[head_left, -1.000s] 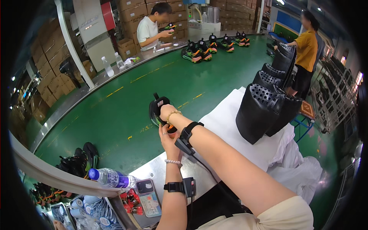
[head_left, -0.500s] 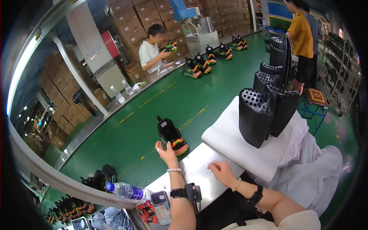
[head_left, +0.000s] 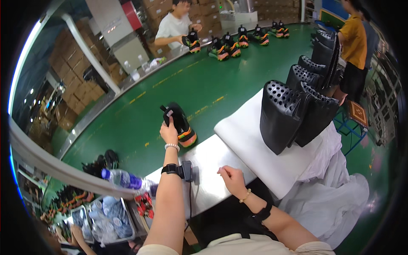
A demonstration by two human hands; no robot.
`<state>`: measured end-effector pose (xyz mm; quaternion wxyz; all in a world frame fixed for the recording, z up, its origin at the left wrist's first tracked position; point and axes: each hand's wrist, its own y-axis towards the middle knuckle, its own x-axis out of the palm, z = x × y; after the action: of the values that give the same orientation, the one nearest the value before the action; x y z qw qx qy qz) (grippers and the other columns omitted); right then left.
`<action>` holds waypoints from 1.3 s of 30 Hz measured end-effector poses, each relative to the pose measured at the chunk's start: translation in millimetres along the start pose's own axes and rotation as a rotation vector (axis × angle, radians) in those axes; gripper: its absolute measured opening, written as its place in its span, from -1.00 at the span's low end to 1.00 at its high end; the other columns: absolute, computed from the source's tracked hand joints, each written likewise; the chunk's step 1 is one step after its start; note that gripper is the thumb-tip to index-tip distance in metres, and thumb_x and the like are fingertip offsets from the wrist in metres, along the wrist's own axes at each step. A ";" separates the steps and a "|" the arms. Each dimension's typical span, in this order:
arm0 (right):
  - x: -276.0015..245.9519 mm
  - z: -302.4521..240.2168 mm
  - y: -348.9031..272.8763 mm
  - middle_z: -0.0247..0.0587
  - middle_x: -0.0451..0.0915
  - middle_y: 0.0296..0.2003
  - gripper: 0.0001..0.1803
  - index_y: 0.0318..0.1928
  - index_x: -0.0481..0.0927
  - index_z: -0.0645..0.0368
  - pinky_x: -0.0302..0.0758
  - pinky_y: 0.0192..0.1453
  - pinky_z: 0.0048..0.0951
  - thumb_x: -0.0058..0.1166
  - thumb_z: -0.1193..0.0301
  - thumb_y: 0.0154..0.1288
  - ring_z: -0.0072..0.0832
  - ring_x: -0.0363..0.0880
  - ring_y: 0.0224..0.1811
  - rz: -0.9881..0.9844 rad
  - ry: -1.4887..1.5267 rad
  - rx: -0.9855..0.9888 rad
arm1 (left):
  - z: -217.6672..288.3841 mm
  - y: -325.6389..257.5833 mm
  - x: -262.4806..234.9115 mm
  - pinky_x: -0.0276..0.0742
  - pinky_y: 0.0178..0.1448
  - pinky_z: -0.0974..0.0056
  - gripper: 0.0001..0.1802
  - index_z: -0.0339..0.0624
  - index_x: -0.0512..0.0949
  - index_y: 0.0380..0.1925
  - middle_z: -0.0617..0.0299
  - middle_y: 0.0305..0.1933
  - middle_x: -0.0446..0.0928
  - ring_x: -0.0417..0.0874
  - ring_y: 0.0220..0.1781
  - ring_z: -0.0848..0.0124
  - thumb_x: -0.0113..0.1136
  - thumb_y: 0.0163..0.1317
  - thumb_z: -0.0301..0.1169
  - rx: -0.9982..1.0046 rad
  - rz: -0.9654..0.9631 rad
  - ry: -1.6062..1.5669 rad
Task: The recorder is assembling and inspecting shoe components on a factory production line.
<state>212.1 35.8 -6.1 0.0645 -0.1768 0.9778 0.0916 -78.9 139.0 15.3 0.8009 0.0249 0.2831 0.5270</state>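
A black sneaker (head_left: 182,123) with an orange and green sole is on the green conveyor belt (head_left: 127,117), just past the metal worktop (head_left: 208,163). My left hand (head_left: 169,132) grips the sneaker by its collar, the thumb over the edge of the opening; the other fingers are partly hidden. Over the worktop hovers my right hand (head_left: 233,180), its fingers curled together and nothing visible in them. It is closest to the white sheet (head_left: 238,117) on its right.
Tall black pieces with perforated tops (head_left: 276,123) stand on the sheet. Several sneakers (head_left: 229,46) line the belt's far side, where a person in white (head_left: 170,27) handles another. A water bottle (head_left: 123,178) lies left of my forearm, near a tray of blue items (head_left: 112,214).
My left hand has gone from beside the sneaker to holding its collar. The far person has lowered a sneaker to the belt's edge. The whole view has shifted.
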 end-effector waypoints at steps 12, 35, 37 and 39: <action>3.5 4.2 -2.4 -0.18 0.39 -0.76 -0.73 -0.36 0.62 0.28 0.19 -0.59 -0.46 0.02 0.32 0.34 -0.56 0.26 -0.76 -0.059 0.004 0.011 | 15.0 -89.4 -44.7 0.24 0.37 0.21 -0.47 -0.22 0.45 0.18 0.00 0.39 0.26 0.31 0.40 0.09 -0.03 0.15 -0.69 0.498 -0.028 -0.347; 12.6 4.0 1.5 -0.11 0.47 -0.71 -0.74 -0.34 0.65 0.16 0.34 -0.54 -0.38 0.05 0.24 0.31 -0.29 0.45 -0.70 -0.116 -0.058 0.034 | 41.4 71.1 82.7 0.22 0.40 0.06 -0.33 -0.24 0.30 0.21 -0.04 0.28 0.35 0.27 0.37 0.04 0.26 0.09 -0.28 0.639 -0.392 0.645; 10.3 9.9 1.5 -0.10 0.46 -0.71 -0.74 -0.33 0.64 0.15 0.34 -0.54 -0.36 0.05 0.23 0.31 -0.27 0.45 -0.70 -0.100 -0.067 0.035 | 52.9 74.2 94.8 0.30 0.32 0.06 -0.42 -0.23 0.38 0.11 -0.03 0.16 0.45 0.40 0.25 0.05 0.26 0.09 -0.27 0.537 -0.494 0.614; 10.1 9.4 2.0 -0.10 0.46 -0.71 -0.74 -0.34 0.64 0.14 0.35 -0.53 -0.35 0.04 0.22 0.31 -0.24 0.45 -0.69 -0.094 -0.056 0.054 | 58.3 68.9 91.9 0.39 0.24 0.05 -0.51 -0.22 0.45 0.01 -0.03 0.04 0.55 0.53 0.13 0.06 0.26 0.10 -0.26 0.424 -0.590 0.601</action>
<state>202.8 36.2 -16.6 0.1008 -0.2181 0.9684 0.0667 -82.0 263.6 48.3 0.7763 -0.0474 0.5988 0.1913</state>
